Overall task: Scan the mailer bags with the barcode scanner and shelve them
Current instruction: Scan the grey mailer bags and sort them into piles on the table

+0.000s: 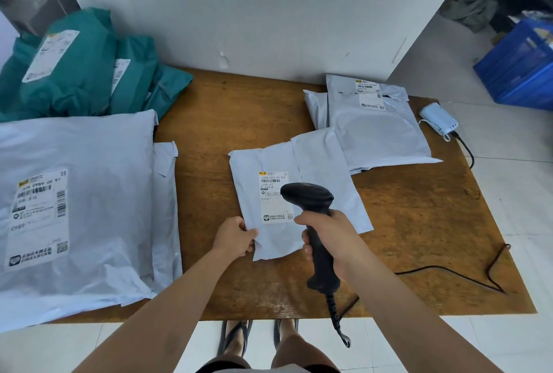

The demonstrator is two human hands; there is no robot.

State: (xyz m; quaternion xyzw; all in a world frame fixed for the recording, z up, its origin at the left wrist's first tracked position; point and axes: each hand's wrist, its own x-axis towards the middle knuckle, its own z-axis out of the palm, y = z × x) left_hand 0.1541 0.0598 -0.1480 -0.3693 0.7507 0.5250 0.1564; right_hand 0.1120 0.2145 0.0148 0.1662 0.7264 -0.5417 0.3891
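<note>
A small white mailer bag [317, 163] lies in the middle of the wooden table [239, 109], its shipping label [273, 196] facing up. My left hand [235, 236] pinches the bag's near left corner. My right hand [329, 238] grips the handle of a black barcode scanner [311, 196], whose head hangs just above the label and hides part of it. A coiled cable runs down from the scanner's handle past the table's front edge.
A large white mailer [74, 199] covers the table's left side, with green mailers [83, 73] piled behind it. More white mailers [377, 124] are stacked at the back right, beside a small white device [438, 118]. A blue crate [520, 67] stands on the floor at right.
</note>
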